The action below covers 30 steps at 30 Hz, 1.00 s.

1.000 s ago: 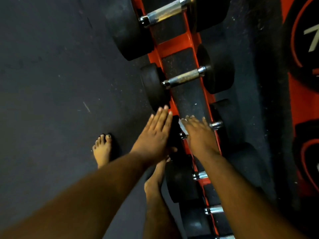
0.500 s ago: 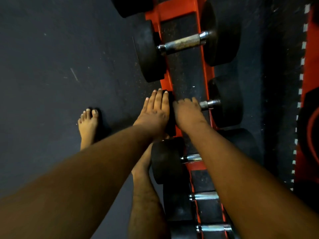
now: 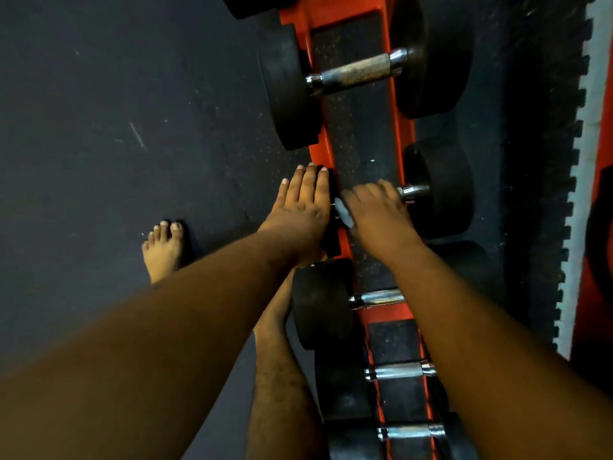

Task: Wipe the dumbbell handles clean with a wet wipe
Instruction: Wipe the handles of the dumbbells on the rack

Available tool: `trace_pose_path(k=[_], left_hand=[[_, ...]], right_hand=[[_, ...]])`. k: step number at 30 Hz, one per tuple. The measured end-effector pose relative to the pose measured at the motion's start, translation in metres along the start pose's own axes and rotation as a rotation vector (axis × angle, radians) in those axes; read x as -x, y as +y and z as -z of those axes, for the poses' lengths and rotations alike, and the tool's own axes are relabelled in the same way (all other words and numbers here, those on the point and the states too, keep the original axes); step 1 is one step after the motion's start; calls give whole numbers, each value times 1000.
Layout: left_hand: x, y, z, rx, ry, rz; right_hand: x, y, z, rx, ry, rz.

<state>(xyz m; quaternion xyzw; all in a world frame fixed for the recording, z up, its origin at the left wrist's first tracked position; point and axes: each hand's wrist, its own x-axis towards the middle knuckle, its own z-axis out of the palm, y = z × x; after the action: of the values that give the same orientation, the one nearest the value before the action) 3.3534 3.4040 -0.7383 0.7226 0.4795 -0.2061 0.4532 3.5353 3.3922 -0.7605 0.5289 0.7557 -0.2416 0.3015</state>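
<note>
A row of black dumbbells with chrome handles lies across an orange rack (image 3: 335, 11). My right hand (image 3: 376, 210) curls over the handle of the middle dumbbell (image 3: 441, 187) and grips a pale wet wipe (image 3: 343, 212) against it; a bit of the wipe shows at the hand's left edge. The handle's right end (image 3: 411, 190) sticks out past my fingers. My left hand (image 3: 300, 207) lies flat, fingers straight, on that dumbbell's left weight head, which is mostly hidden under it.
A bigger dumbbell (image 3: 356, 73) sits farther along the rack, and several smaller ones (image 3: 378, 298) lie nearer me. My bare feet (image 3: 164, 247) stand on the dark rubber floor left of the rack. A white toothed mat edge (image 3: 583, 180) runs along the right.
My right hand has slid left-to-right along the handle, baring the wipe at its left edge. The view has shifted down the rack. My left hand stays flat on the weight head.
</note>
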Motion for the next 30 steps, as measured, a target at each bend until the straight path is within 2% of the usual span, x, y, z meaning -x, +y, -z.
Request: trace_pose_path(k=[4,6,8,15,19,21,24,28,30], left_hand=[[-1,-1,-2,-6,17,-4],[-1,-1,-2,-10,10,-8],[0,0,-1,-13,-2,-2],[1,1,-1,-21,14,5],[1,0,-2,-9,28,-2],[1,1,-1,-9,24,-5],[3,1,0,0,25,-1],[2,1,0,5,16,5],[2,2,2,-2,9,10]], right_hand=[[23,9,-22,36,113,-9],[-1,6,-3,-21,60,-67],[-19,1,9,29,21,-97],[20,9,-22,50,157,-105],[-23,4,11,35,34,-211],[-14,8,5,-5,65,-222],[31,8,-25,69,200,-205],[27,-4,-19,37,209,-233],[19,-20,-13,1,186,-148]])
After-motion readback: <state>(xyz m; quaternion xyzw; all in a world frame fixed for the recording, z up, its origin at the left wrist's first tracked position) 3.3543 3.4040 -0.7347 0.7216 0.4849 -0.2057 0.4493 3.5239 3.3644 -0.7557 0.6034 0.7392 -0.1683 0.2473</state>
